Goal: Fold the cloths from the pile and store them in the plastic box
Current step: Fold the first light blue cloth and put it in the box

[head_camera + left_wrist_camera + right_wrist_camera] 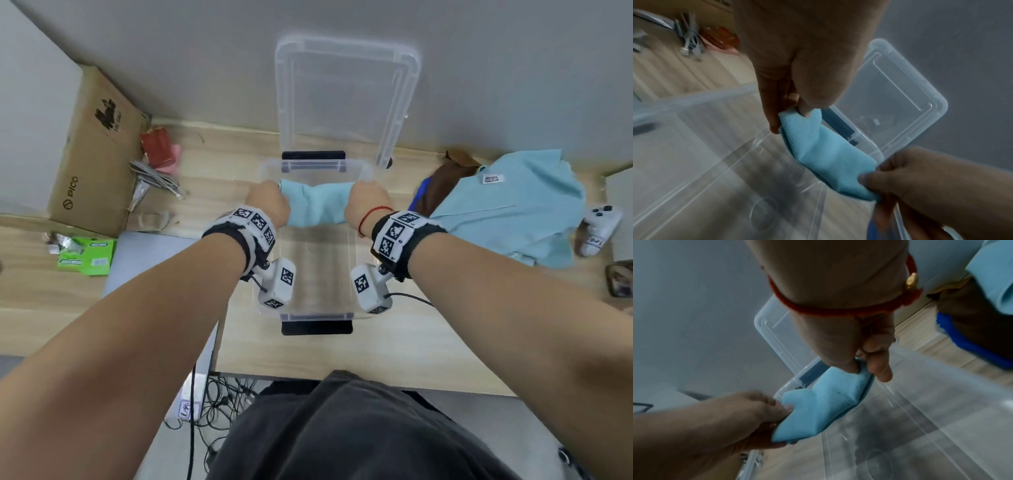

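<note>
I pinch the folded blue cloth (317,205) at both ends, left hand (269,204) and right hand (368,202), over the far half of the open plastic box (317,310). It is light and soft and sags between my grips, so the ends are the place to hold. The lid (347,99) leans behind; the pile (510,209) lies right, nothing blocks the drop.
</note>
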`<state>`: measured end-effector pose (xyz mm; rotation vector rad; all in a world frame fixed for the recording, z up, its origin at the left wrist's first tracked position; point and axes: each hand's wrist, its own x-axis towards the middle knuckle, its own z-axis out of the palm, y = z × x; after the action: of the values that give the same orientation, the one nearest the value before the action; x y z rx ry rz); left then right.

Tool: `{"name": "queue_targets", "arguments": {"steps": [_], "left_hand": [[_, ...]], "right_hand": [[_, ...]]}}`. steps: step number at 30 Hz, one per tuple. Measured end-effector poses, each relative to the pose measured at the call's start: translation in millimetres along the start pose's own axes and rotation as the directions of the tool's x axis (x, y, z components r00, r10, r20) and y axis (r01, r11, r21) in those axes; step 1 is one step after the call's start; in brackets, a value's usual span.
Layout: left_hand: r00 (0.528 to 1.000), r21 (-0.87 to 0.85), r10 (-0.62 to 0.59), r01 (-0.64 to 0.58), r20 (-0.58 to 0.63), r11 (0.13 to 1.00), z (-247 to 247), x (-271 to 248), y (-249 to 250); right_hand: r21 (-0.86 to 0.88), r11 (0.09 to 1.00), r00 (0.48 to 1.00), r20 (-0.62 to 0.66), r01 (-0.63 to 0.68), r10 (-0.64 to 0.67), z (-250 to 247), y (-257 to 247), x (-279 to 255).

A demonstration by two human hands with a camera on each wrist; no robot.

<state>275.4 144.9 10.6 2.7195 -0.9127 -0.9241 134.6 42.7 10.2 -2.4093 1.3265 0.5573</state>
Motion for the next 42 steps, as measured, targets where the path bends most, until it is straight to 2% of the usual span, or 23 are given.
{"name": "queue_targets", "arguments": {"steps": [3,11,13,16,17,19,21,23,25,27,31,36,42], "left_hand": [[0.999,0.046,-0.005,0.003,0.033,0.999,12.9,6.6,5.0],[0.985,0.062,-0.110,0.103,0.132,0.993,36.0,20.7,6.4],[0.977,0.119,-0.098,0.076,0.188,0.990,35.1,23.9,6.7],[0.956,0.239,-0.077,0.007,0.282,0.971,29.7,22.6,11.2],[0.957,0.282,-0.078,-0.005,0.281,0.960,28.4,21.6,13.1],[0.966,0.383,-0.015,-0.088,0.259,0.920,25.6,21.2,18.0],[0.950,0.459,0.032,-0.180,0.311,0.870,23.8,19.1,17.7],[0.898,0.458,0.125,-0.330,0.422,0.825,28.4,19.4,13.5],[0.816,0.466,0.147,-0.456,0.560,0.758,34.4,19.6,7.8],[0.796,0.516,0.119,-0.490,0.594,0.702,42.4,21.8,5.5],[0.825,0.574,0.086,-0.459,0.558,0.678,48.6,28.8,4.8],[0.871,0.549,0.077,-0.372,0.486,0.748,52.8,39.3,4.6],[0.905,0.472,0.143,-0.337,0.400,0.815,58.4,47.8,4.3]], "right_hand": [[-0.097,0.995,1.000,-0.003,0.010,-0.010,14.7,-11.3,12.3],[-0.332,0.937,0.989,0.127,0.110,-0.070,42.8,-21.5,34.8],[-0.351,0.927,0.987,0.133,0.133,-0.092,42.1,-21.1,39.0],[-0.372,0.917,0.988,0.107,0.141,-0.109,34.4,-22.0,42.7],[-0.364,0.919,0.988,0.095,0.150,-0.124,31.0,-21.9,43.2],[-0.341,0.916,0.977,0.088,0.214,-0.195,27.3,-23.0,42.8],[-0.328,0.892,0.949,0.158,0.311,-0.273,30.8,-22.0,41.2],[-0.280,0.881,0.917,0.240,0.381,-0.320,41.8,-18.3,41.0],[-0.274,0.871,0.896,0.304,0.408,-0.324,51.8,-14.4,40.1],[-0.298,0.868,0.900,0.314,0.397,-0.303,57.6,-12.0,39.6],[-0.284,0.889,0.914,0.298,0.359,-0.274,62.2,-10.2,41.4],[-0.253,0.900,0.924,0.243,0.356,-0.297,65.2,-6.6,43.7],[-0.249,0.897,0.924,0.216,0.365,-0.316,65.8,-5.7,40.4]]}}
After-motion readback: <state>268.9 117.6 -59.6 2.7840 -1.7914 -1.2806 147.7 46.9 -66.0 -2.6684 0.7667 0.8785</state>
